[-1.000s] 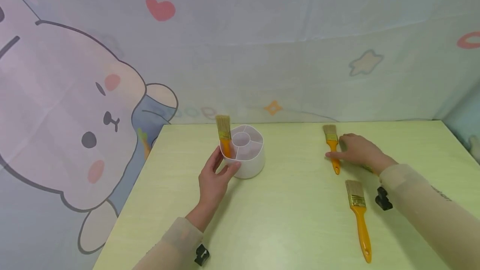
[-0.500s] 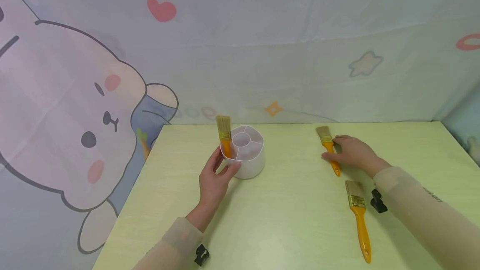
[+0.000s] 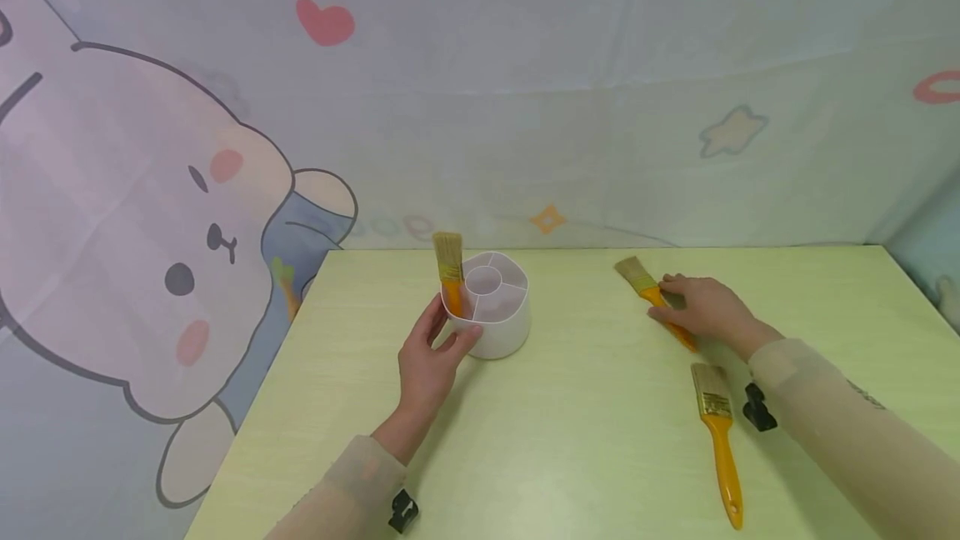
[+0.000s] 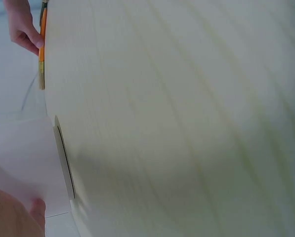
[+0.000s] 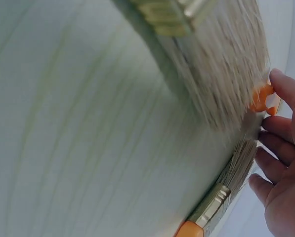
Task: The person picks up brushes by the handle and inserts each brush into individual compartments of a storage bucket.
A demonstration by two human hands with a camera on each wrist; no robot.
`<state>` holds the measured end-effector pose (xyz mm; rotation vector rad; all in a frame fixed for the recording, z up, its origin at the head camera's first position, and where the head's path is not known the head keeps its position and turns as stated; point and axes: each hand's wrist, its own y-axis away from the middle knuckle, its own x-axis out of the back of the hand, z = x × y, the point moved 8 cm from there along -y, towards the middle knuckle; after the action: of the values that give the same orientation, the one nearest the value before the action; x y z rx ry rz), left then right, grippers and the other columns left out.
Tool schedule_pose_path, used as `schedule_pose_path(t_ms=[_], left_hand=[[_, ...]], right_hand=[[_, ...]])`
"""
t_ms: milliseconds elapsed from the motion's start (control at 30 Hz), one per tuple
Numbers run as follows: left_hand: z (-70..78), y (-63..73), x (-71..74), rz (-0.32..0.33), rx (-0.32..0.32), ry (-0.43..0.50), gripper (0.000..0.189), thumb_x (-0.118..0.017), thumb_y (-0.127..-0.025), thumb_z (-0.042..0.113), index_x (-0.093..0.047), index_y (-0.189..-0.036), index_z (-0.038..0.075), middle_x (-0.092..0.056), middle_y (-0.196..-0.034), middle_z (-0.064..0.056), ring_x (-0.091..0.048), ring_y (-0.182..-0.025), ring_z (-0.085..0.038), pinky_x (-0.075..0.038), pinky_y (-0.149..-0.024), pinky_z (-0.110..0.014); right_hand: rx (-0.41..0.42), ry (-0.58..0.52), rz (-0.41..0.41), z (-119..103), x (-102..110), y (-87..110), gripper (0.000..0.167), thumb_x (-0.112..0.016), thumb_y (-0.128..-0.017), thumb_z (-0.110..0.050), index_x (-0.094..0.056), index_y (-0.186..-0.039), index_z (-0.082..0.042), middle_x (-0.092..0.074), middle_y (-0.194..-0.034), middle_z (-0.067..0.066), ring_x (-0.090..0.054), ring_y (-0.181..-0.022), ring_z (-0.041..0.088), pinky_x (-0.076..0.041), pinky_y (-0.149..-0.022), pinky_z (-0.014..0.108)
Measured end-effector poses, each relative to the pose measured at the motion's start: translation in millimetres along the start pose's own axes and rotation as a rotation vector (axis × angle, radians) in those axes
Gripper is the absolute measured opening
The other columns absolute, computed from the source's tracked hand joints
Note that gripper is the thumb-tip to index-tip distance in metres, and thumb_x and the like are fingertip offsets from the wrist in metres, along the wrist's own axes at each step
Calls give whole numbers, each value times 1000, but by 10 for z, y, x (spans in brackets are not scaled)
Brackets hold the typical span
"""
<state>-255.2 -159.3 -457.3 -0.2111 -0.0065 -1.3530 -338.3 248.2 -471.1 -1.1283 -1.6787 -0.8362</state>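
Observation:
My left hand (image 3: 429,365) holds a white round divided organizer (image 3: 504,338), thumb on its near wall and fingers at its left side. One paintbrush (image 3: 450,269) stands in a left compartment, bristles up. At the right, my right hand (image 3: 708,307) pinches the orange handle of a second paintbrush (image 3: 641,280) between thumb and fingers; its bristles point to the far left. Nearer me another paintbrush (image 3: 717,432) lies on the table. Below the right hand in the right wrist view lies a further paintbrush (image 5: 211,205), which the arm hides in the head view.
The pale yellow-green table (image 3: 570,440) ends at a printed cloth backdrop (image 3: 480,107) along its far edge. The bristles of the nearer brush loom large before the right wrist camera. A black clip-like piece (image 3: 759,407) is at the right sleeve, another (image 3: 403,511) at the left.
The paintbrush at my right hand has turned, its bristle end swinging left and its handle end shifting slightly right. My right hand moved slightly left. The left hand and organizer stay put.

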Motion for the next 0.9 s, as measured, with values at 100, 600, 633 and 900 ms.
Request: schedule_pose_path(t_ms=[100,600,633,900], left_hand=[[10,8,3,1,0,-4,79,-91,-89,15,-53,-158,12,-56,-159,-10,-54,-146,-30,-56,-109,-48],[-22,-14,1,-3,5,-8,79,-90,-89,18,-53,-158,13,-55,-159,-9,-53,-147,-30,-56,-109,-47],[-24,-13,1,-4,8,-9,78,-90,-89,18,-53,-158,13,-56,-159,-9,-53,-147,-30,-57,-109,-46],[-38,-13,3,-8,7,-15,79,-90,-90,17,-52,-159,13,-55,-159,-7,-53,-147,-28,-57,-108,-43]], right_hand=[[14,-11,10,1,-12,-7,69,-68,-105,-40,-54,-148,12,-47,-155,35,-44,-141,60,-40,-116,72],[79,26,34,-34,-2,43,72,-70,-104,-43,-53,-151,10,-44,-158,35,-39,-148,56,-31,-123,70],[81,32,34,-25,-2,48,74,-70,-103,-44,-52,-151,10,-44,-158,35,-38,-149,55,-30,-124,70],[117,42,32,7,-12,78,79,-72,-102,-48,-51,-154,7,-43,-161,31,-35,-152,51,-26,-126,69]])
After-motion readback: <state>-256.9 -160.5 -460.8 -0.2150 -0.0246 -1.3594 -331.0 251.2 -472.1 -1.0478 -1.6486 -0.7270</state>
